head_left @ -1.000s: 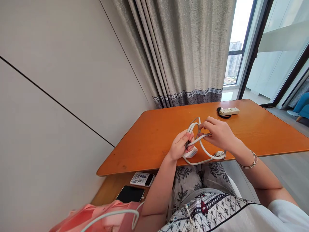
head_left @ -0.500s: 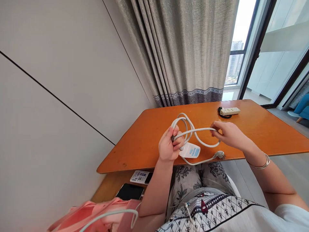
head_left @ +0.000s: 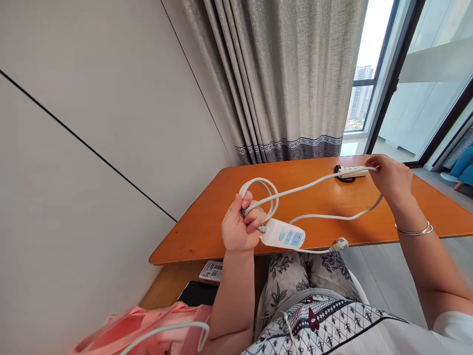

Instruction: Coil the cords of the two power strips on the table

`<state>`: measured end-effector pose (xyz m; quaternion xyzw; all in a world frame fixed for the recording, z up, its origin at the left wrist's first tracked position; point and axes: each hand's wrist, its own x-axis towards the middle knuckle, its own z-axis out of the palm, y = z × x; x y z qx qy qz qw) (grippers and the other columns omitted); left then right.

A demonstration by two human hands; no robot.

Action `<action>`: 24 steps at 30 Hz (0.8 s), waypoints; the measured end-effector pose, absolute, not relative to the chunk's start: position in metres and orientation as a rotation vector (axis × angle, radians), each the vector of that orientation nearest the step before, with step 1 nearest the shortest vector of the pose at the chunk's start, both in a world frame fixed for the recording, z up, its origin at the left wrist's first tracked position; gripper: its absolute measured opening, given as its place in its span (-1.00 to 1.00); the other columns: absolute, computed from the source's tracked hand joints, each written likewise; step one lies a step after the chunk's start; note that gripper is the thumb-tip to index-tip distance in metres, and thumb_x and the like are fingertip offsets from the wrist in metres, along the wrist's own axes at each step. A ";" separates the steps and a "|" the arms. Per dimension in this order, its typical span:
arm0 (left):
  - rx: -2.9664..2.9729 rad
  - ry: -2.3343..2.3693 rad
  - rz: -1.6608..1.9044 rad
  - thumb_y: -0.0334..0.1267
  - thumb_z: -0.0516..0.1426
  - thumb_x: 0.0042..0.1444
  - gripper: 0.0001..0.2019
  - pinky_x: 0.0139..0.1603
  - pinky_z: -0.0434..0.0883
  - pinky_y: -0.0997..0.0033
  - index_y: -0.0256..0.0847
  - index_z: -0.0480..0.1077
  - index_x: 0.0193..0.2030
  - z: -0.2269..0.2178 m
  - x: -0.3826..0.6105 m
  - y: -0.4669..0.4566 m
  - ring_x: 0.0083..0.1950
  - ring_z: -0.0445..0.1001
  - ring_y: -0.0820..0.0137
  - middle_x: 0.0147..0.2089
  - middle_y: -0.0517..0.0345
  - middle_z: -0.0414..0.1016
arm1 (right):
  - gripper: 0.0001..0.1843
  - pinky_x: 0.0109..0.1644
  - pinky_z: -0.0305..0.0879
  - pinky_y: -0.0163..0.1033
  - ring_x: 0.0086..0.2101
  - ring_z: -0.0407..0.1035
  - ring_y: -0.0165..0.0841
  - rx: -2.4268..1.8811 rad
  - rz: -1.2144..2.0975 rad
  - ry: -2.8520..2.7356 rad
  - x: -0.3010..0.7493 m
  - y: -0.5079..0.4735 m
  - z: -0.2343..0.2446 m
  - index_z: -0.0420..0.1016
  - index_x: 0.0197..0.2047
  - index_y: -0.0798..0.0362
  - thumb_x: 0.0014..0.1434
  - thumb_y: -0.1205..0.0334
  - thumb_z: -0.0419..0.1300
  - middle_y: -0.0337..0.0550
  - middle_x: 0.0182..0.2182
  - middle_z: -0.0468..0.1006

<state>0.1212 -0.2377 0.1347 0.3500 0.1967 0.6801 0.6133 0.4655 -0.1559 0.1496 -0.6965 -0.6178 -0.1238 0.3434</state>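
My left hand (head_left: 240,229) is clenched around a few coiled loops of the white power cord (head_left: 314,185), just above the near edge of the desk (head_left: 218,212). The cord's socket block (head_left: 283,233), white with pale blue outlets, hangs from my fist and lies against the near edge of the desk. Its plug (head_left: 339,243) dangles just off that same edge, above my patterned trousers (head_left: 295,273).

My right hand (head_left: 391,177) is pinched on the cord out toward the far right of the desk, holding a long run of it stretched between my two hands. A second length sags from that hand back along the desk toward the socket block.

Just beyond my right fingertips, at the far edge of the desk, lies a second power strip (head_left: 351,172), cream with a black cord coiled beside it.

On the lower shelf under the desk's left corner I see a card with QR codes (head_left: 211,270), its print too small to read, and a dark phone (head_left: 197,294) next to it. Pink fabric (head_left: 155,328) with a white cable over it lies on my lap at the left
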 end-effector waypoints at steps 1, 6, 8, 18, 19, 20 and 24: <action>0.782 0.455 1.582 -0.15 -0.06 0.43 -0.60 -0.69 -0.06 0.63 -0.17 0.06 -0.48 0.137 0.117 -0.238 -0.69 -0.35 0.60 -0.66 0.46 -0.27 | -0.80 -0.34 0.05 -0.22 -0.19 0.49 -0.16 -1.861 -0.290 -1.548 0.475 -0.152 0.151 0.59 -0.10 0.01 0.24 0.25 0.17 0.00 -0.15 0.68; 0.682 0.453 1.591 -0.18 -0.19 0.47 -0.58 -0.69 -0.08 0.59 -0.16 0.06 -0.49 0.140 0.114 -0.235 -0.71 -0.37 0.57 -0.65 0.45 -0.34 | -0.73 -0.33 0.07 -0.21 -0.23 0.48 -0.15 -1.929 -0.270 -1.478 0.500 -0.142 0.154 0.58 -0.15 -0.07 0.29 -0.03 0.17 -0.04 -0.22 0.67; 0.657 0.436 1.582 -0.19 -0.20 0.47 -0.57 -0.69 -0.06 0.59 -0.17 0.07 -0.49 0.138 0.118 -0.231 -0.71 -0.35 0.56 -0.65 0.45 -0.35 | -0.74 -0.32 0.07 -0.20 -0.24 0.46 -0.16 -1.890 -0.313 -1.556 0.496 -0.141 0.153 0.57 -0.16 -0.08 0.31 -0.01 0.13 -0.04 -0.24 0.66; 0.569 0.443 1.412 -0.20 -0.16 0.47 -0.57 -0.67 -0.05 0.60 -0.20 0.18 -0.47 0.123 0.148 -0.212 -0.75 -0.21 0.59 -0.68 0.45 -0.22 | -0.71 -0.37 0.05 -0.26 -0.50 0.16 -0.42 -1.145 0.427 -2.040 0.397 -0.142 0.139 0.47 -0.27 0.06 0.29 0.03 0.07 -0.31 -0.56 0.29; 0.578 0.440 1.401 -0.20 -0.15 0.47 -0.58 -0.67 -0.05 0.60 -0.20 0.18 -0.47 0.123 0.149 -0.212 -0.74 -0.22 0.59 -0.68 0.45 -0.22 | -0.68 -0.37 0.05 -0.26 -0.50 0.12 -0.43 -1.074 0.518 -2.008 0.386 -0.144 0.138 0.44 -0.28 0.05 0.29 -0.01 0.06 -0.33 -0.56 0.24; 0.592 0.431 1.392 -0.20 -0.15 0.47 -0.58 -0.66 -0.05 0.61 -0.20 0.17 -0.46 0.122 0.150 -0.212 -0.74 -0.22 0.59 -0.68 0.45 -0.23 | -0.67 -0.38 0.05 -0.27 -0.50 0.10 -0.44 -1.019 0.604 -1.963 0.376 -0.147 0.137 0.43 -0.26 0.05 0.29 -0.04 0.06 -0.35 -0.55 0.21; 0.656 0.376 1.330 -0.28 -0.14 0.45 -0.63 -0.66 -0.06 0.60 -0.18 0.12 -0.46 0.118 0.149 -0.213 -0.74 -0.29 0.58 -0.69 0.46 -0.28 | -0.59 -0.36 0.10 -0.27 -0.46 0.11 -0.45 -0.915 0.838 -1.839 0.350 -0.154 0.136 0.43 -0.10 0.05 0.16 -0.10 0.22 -0.36 -0.49 0.21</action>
